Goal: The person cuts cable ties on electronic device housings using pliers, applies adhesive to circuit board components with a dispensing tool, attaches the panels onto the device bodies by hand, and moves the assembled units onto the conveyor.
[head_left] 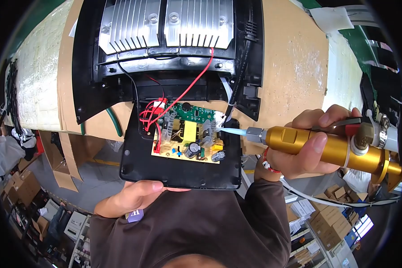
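My left hand (140, 195) grips the near edge of a black plastic plate (183, 175), thumb on top. On the plate lies a circuit board (187, 129) with a yellow transformer, capacitors and small heat sinks. My right hand (312, 152) is wrapped round a gold dispensing gun (295, 139). Its pale blue nozzle (233, 131) points left, with the tip at the board's right side near white material (219, 118). Red wires (187, 94) and black wires run from the board to a black housing (87, 76) with finned metal heat sinks (129, 27).
Cardboard (295, 58) lies under the housing. Green-handled pliers (114, 121) are left of the plate. A black cable (243, 67) runs down the housing's right side. A pale hose (317, 194) passes below the gun. Boxes (330, 223) and other people are in the background.
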Demonstrator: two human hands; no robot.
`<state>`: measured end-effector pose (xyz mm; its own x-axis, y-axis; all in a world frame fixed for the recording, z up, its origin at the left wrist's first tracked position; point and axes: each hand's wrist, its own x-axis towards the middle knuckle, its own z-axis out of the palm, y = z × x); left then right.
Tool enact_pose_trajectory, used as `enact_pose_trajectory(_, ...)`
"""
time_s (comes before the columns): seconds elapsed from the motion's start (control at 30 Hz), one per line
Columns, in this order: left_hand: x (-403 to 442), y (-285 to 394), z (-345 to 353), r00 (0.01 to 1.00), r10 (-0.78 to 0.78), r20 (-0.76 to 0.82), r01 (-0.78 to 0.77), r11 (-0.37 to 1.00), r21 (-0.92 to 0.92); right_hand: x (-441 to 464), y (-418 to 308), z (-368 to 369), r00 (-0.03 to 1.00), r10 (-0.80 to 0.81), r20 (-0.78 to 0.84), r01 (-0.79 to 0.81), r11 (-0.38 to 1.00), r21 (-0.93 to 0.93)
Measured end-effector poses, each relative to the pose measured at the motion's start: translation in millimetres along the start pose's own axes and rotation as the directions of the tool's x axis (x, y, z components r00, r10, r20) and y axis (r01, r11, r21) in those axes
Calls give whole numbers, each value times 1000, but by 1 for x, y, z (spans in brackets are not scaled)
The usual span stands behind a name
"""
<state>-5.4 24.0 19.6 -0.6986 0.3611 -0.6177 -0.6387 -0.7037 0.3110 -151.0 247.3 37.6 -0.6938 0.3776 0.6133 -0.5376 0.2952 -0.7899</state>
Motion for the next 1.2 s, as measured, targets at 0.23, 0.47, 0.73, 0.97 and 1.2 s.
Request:
enact_pose_trajectory(0.23, 5, 2, 0, 999, 35, 9, -36, 985, 170, 5, 2, -4, 997, -71, 10, 72, 983, -170)
enact_pose_trajectory(0.47, 2, 5, -10, 994, 92, 66, -108, 941, 321, 27, -4, 10, 980, -134, 148, 151, 983, -107)
enact_pose_trajectory(0.73, 4, 13, -22, 985, 65, 161, -161, 691, 705, 28, -15, 49, 959, -93, 267, 100, 995, -12)
enact_pose_trajectory(0.97, 4, 15, -17, 978, 112, 179, -206, 684, 700, 21, -21, 77, 997, -12, 75, 4, 994, 107)
enact_pose_trajectory(1.2, 3, 14, -28, 980, 49, 194, -176, 676, 715, 26, -6, 58, 945, -139, 295, 135, 990, 33)
